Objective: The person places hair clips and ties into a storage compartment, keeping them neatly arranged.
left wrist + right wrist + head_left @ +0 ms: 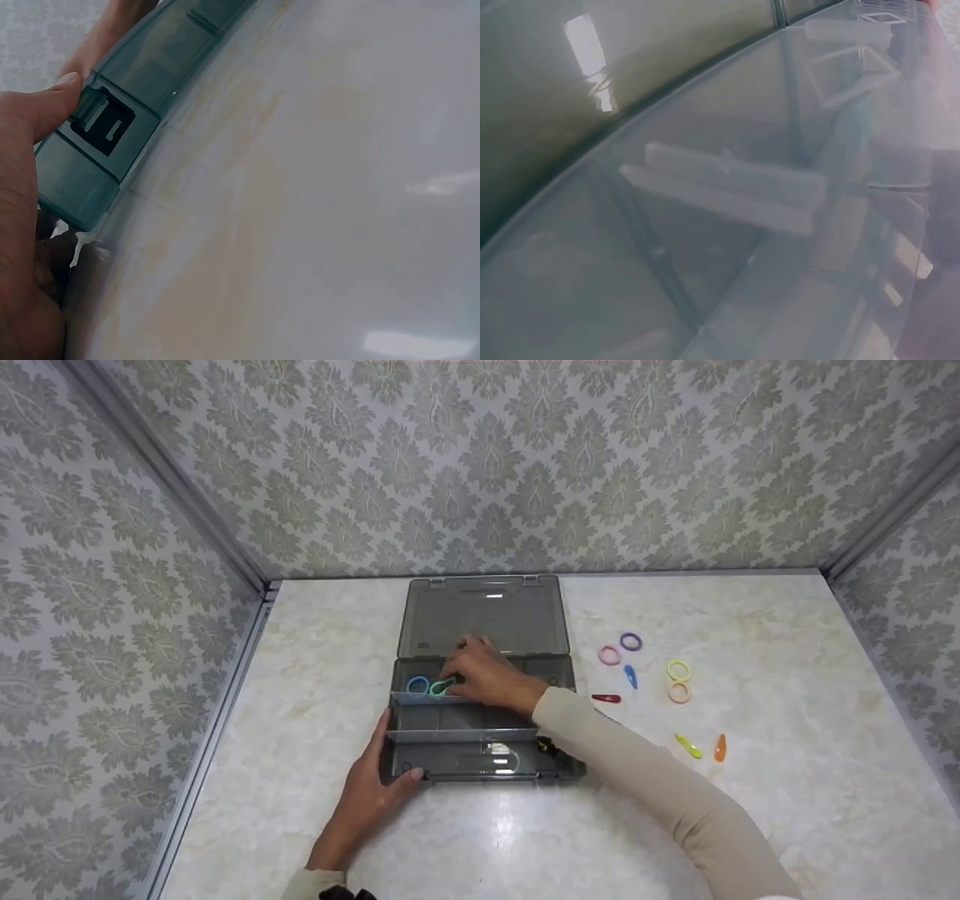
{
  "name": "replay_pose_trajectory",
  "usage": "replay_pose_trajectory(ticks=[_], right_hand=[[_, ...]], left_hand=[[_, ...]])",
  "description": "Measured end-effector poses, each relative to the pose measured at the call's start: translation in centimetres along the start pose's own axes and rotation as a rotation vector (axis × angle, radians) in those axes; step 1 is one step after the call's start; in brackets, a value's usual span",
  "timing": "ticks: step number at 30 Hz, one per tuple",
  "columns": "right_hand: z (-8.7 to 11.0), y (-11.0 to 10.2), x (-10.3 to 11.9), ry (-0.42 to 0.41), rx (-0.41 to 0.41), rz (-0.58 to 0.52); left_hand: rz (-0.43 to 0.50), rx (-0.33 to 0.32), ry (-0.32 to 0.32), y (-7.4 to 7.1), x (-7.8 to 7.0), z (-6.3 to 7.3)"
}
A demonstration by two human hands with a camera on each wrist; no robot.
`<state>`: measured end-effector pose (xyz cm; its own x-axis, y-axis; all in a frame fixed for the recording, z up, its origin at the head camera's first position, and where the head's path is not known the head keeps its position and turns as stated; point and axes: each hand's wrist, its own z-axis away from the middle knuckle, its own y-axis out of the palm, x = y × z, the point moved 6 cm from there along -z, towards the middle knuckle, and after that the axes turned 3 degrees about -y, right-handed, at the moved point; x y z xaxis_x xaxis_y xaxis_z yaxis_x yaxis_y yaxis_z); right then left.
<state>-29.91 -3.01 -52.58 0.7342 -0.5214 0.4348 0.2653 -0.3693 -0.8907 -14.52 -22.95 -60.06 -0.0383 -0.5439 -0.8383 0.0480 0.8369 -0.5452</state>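
A grey see-through organizer box (465,778) lies on the table with its lid (487,622) folded back. My left hand (375,780) grips its near left corner, thumb on the front wall and fingers along the side. In the left wrist view, the thumb presses beside the latch opening on the box (142,131). My right hand (484,675) reaches into the back row and pinches a green hair tie (433,688). Just left of it, a blue hair tie (409,684) is in that row. Clear dividers (727,184) fill the right wrist view.
Right of the box lie pink (600,655), purple (631,650), yellow (669,670) and peach (679,703) hair ties. Among them are blue (631,676), red (606,698), yellow-green (688,745) and orange (721,748) hair clips. Patterned walls (487,472) border the table.
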Motion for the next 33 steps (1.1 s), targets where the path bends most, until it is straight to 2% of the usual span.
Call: replay_pose_trajectory(ticks=[9, 16, 21, 27, 33], right_hand=[[-0.2, 0.0, 0.4, -0.034, 0.0, 0.071], [0.7, -0.8, -0.4, -0.04, -0.051, -0.017], [2.0, -2.1, -1.1, -0.046, -0.089, -0.058], [4.1, -4.1, -2.1, -0.047, -0.139, -0.048], [6.5, -5.6, -3.8, 0.006, -0.171, -0.072]], left_hand=[[-0.009, -0.001, -0.032, -0.1, -0.1, 0.0], [-0.012, 0.004, -0.029, 0.0, -0.1, -0.1], [-0.016, -0.003, -0.028, -0.1, -0.1, -0.1], [-0.01, -0.001, -0.04, -0.1, 0.0, -0.1], [-0.011, -0.005, -0.026, 0.0, 0.0, -0.2]])
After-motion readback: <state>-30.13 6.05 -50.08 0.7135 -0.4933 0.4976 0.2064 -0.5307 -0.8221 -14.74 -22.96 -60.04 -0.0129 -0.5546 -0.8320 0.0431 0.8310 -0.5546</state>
